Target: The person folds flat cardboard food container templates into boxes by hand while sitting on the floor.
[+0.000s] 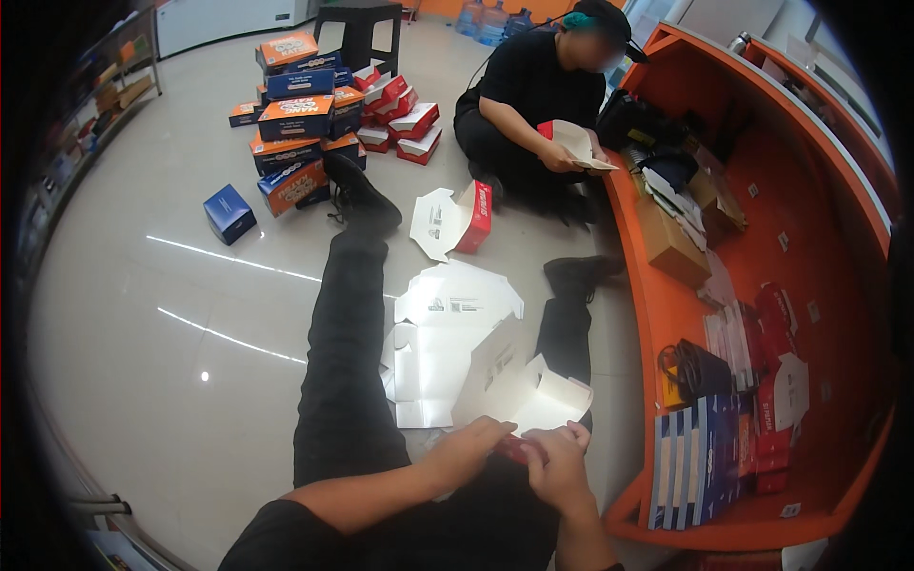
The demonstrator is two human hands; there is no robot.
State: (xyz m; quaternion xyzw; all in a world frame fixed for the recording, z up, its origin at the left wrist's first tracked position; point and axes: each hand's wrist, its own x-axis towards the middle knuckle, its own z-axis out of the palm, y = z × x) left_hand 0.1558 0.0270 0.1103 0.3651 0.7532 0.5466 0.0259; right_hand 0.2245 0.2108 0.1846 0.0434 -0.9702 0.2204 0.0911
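Note:
A partly folded cardboard food box (547,404), white inside and red outside, rests over my lap with its lid flap standing up. My left hand (468,449) grips its near edge at the left, fingers bent over the red wall. At the right end of that edge, my right hand (560,464) is closed on the box, thumb toward me. Flat white box blanks (433,357) lie stacked on the floor between my legs. Beyond them sits a half-formed red box (473,217) with its white lid spread open. The box's underside is hidden.
Folded blue-and-orange boxes (297,116) and red-and-white boxes (415,121) are piled ahead, near a black stool (360,30). A lone blue box (229,214) stands left. Across from me a seated person (533,105) holds another carton (574,143). An orange shelf (628,238) borders the right.

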